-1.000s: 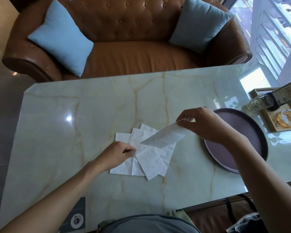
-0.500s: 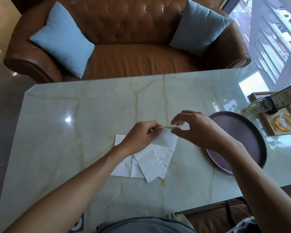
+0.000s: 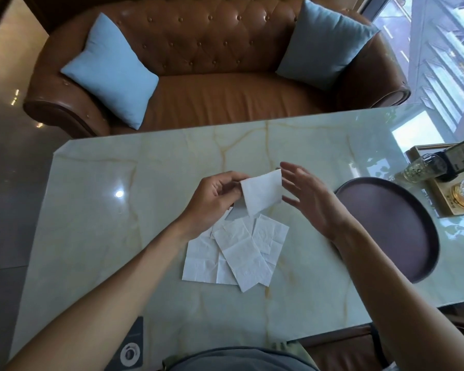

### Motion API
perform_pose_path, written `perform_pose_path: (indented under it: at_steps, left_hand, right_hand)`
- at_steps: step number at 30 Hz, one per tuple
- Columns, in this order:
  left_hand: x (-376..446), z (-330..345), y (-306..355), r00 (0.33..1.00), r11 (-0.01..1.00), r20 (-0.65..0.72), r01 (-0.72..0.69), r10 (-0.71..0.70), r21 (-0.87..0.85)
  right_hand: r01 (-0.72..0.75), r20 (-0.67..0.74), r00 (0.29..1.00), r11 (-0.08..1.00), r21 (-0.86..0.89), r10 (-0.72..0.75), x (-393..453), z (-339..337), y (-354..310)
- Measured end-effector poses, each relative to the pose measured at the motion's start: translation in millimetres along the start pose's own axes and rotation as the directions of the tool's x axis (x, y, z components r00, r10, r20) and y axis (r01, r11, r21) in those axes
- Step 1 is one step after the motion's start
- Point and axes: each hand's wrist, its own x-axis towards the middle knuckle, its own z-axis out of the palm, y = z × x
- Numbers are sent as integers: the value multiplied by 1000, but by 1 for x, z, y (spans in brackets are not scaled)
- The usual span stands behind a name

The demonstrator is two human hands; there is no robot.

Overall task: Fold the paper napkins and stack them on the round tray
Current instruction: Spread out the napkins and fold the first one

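My left hand [image 3: 212, 196] pinches a folded white napkin [image 3: 261, 191] by its left edge and holds it above the table. My right hand [image 3: 307, 195] is beside the napkin's right edge, fingers spread, holding nothing. Below both hands a loose pile of several unfolded white napkins [image 3: 239, 253] lies fanned out on the pale marble table [image 3: 105, 223]. The round dark purple tray [image 3: 402, 228] rests at the right of the table with nothing on it.
A wooden box [image 3: 439, 194] with a glass bottle, a dark bottle and gold rings stands at the far right edge. Behind the table is a brown leather sofa [image 3: 212, 89] with two blue cushions. A dark card [image 3: 131, 346] lies at the near edge.
The napkin passed from my right hand to my left hand. My left hand rose off the pile, and my right hand let go and spread its fingers.
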Motion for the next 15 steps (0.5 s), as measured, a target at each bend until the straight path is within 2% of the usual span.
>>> perform_pose_path:
  at_steps: [5, 7, 10, 11, 15]
  left_hand:
    - [-2, -4, 4, 999, 999, -16, 40, -40, -24]
    - [-2, -5, 2, 995, 991, -23, 90, -92, -96]
    - [-2, -8, -1, 978, 941, 60, 210, -201, -264]
    - [-2, -8, -2, 975, 938, 79, 223, -209, -267]
    - [-3, -3, -6, 993, 993, 14, 117, -117, -10]
  right_hand:
    - [34, 10, 999, 994, -101, -33, 10, 17, -6]
    - [57, -1, 998, 981, -184, -58, 12, 20, -7]
    - [84, -5, 996, 955, -284, -89, 12, 20, -7]
    - [90, -2, 995, 942, -324, -96, 12, 20, -7]
    - [110, 26, 993, 848, -519, -113, 12, 19, -8]
